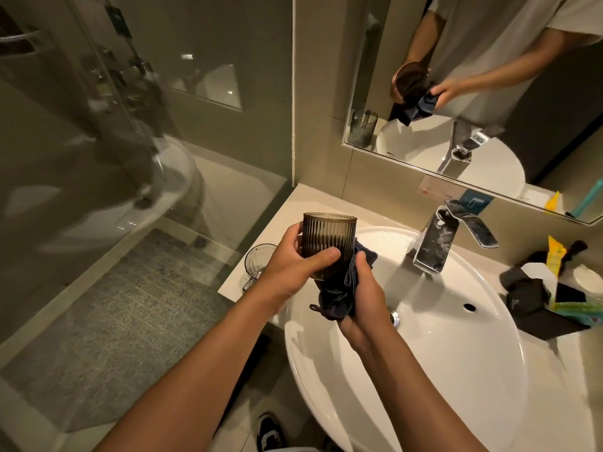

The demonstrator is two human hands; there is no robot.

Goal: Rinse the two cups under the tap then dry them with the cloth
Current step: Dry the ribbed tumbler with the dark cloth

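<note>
At the far left a glass shower screen stands over a speckled floor. Just right of it, on the pale surface beside the basin, the second cup stands upright, clear and ribbed, its mouth facing up and its handle toward me; part of it is hidden behind my left wrist. My left hand is next, fingers wrapped and clamped around the lower half of the smoky ribbed cup, thumb across the front. That cup is held above the left rim of the sink, its long axis close to vertical with a slight lean, open mouth pointing up and away from me, base down against the cloth. The dark cloth is bunched under and behind the base of the cup, hanging down in folds. My right hand grips the cloth from the right, fingers closed on it and pressing it to the cup's lower side. Further right the chrome tap rises at the back of the sink, spout aimed into the bowl. At the far right edge, dark packets and a yellow tube lie on the surface.
</note>
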